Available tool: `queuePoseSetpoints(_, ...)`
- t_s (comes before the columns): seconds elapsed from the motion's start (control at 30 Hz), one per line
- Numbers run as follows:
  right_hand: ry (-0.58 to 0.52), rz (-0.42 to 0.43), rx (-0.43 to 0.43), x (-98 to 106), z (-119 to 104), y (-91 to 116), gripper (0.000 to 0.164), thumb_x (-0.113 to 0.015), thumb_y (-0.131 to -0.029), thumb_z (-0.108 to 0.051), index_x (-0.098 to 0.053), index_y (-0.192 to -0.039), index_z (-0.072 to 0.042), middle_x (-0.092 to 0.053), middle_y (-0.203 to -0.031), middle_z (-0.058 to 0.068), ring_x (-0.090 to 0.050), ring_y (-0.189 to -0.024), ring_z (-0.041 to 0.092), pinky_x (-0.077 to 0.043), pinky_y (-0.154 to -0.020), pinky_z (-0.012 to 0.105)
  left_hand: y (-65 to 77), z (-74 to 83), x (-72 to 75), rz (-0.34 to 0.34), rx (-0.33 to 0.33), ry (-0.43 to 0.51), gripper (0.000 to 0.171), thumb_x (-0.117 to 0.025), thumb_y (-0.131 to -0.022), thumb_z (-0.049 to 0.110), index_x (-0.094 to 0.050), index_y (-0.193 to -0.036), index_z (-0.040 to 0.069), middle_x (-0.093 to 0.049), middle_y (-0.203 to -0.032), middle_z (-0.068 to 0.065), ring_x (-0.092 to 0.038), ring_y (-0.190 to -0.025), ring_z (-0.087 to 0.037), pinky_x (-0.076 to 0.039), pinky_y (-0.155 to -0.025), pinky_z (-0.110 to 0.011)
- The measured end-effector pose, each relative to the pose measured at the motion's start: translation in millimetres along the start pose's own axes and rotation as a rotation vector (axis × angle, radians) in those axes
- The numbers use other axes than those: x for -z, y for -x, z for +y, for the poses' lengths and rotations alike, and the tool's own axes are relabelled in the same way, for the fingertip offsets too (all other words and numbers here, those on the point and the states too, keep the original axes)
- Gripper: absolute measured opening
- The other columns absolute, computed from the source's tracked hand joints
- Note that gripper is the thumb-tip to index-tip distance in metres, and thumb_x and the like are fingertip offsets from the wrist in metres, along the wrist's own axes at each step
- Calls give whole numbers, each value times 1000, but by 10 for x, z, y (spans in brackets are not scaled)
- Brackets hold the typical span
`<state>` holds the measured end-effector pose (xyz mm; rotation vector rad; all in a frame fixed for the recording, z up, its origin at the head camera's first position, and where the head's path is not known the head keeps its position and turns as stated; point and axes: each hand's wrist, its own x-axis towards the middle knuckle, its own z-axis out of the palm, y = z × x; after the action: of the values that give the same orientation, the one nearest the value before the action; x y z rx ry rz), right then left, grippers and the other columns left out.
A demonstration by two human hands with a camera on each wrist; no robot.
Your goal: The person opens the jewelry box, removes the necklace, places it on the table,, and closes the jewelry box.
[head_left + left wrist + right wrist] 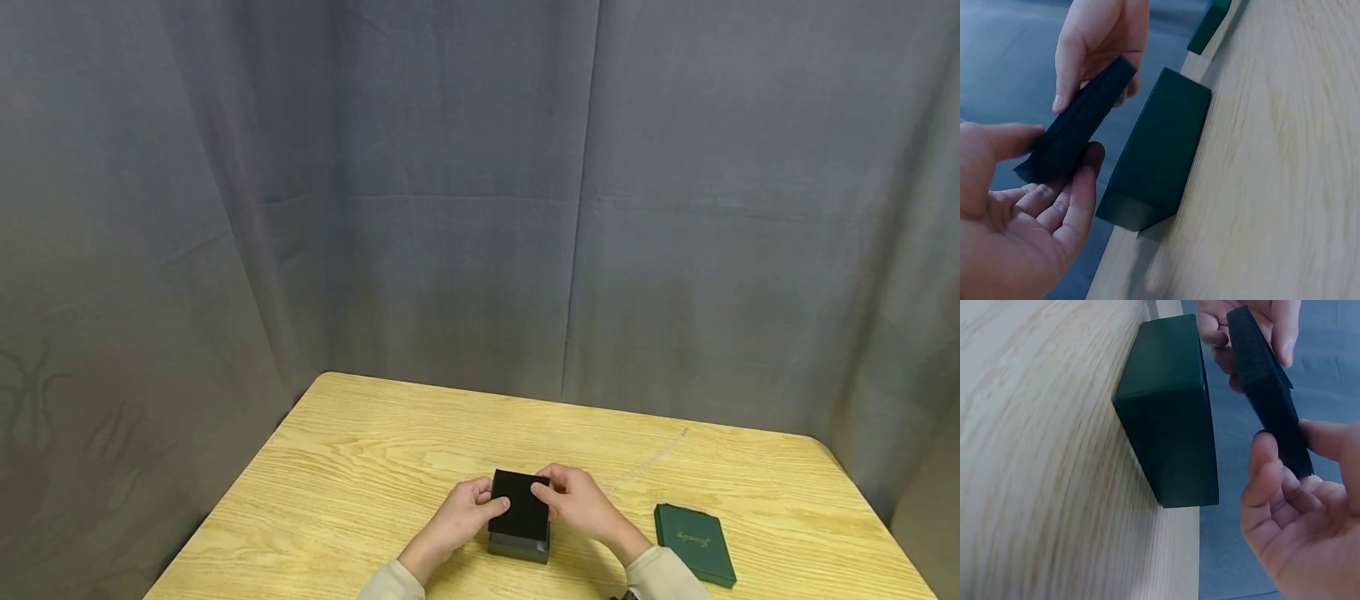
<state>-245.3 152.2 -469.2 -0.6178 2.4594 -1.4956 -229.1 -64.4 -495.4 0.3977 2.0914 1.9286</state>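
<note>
A black padded box insert (519, 505) is held above a dark green box base (517, 548) on the table. My left hand (459, 517) pinches its left edge between thumb and fingers. At the opposite edge, my right hand (583, 505) grips it the same way. Both wrist views show the insert (1079, 125) tilted and apart from the green base (1169, 419), which rests on the wood. The inside of the base is mostly hidden under the insert.
Right of my right hand lies a green box lid (694, 543) with gold lettering. A thin silvery chain (660, 454) stretches across the wooden table (360, 442) farther back. Grey curtains (450, 208) hang behind the table and at its sides.
</note>
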Motion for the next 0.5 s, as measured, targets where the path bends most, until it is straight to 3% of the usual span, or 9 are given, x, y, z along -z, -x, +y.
queuePoseSetpoints(0.1, 2, 1, 8, 16, -15, 11, 18, -55, -97, -14, -63, -104, 1, -55, -67, 17, -51, -56, 21, -44, -52, 27, -1, 14, 41, 22, -6, -73, 34, -60, -93, 18, -56, -119, -3, -66, -102, -12, -63, -89, -21, -50, -79, -39)
queuePoseSetpoints(0.2, 28, 16, 5, 24, 73, -13, 21, -57, -96, -20, -64, -104, -2, -54, -64, 9, -48, -55, 15, -44, -51, 26, -4, 17, 96, 37, -28, -139, 43, -62, -93, 21, -51, -126, -4, -61, -108, -11, -61, -96, -24, -50, -81, -43)
queuePoseSetpoints(0.33, 57, 37, -6, 39, 182, -46, 24, -59, -95, -27, -64, -102, -6, -51, -61, 2, -50, -55, 18, -44, -51, 28, 7, 22, 166, 18, -33, -206, 53, -65, -90, 24, -46, -131, -3, -55, -119, -12, -55, -103, -26, -49, -83, -42)
queuePoseSetpoints(0.5, 59, 50, -11, 63, 176, -49, 22, -59, -94, -26, -64, -100, -6, -51, -59, 5, -52, -54, 21, -40, -47, 27, 17, 30, 212, -31, -1, -292, 75, -75, -81, 23, -36, -140, -2, -40, -137, -18, -43, -120, -36, -42, -92, -52)
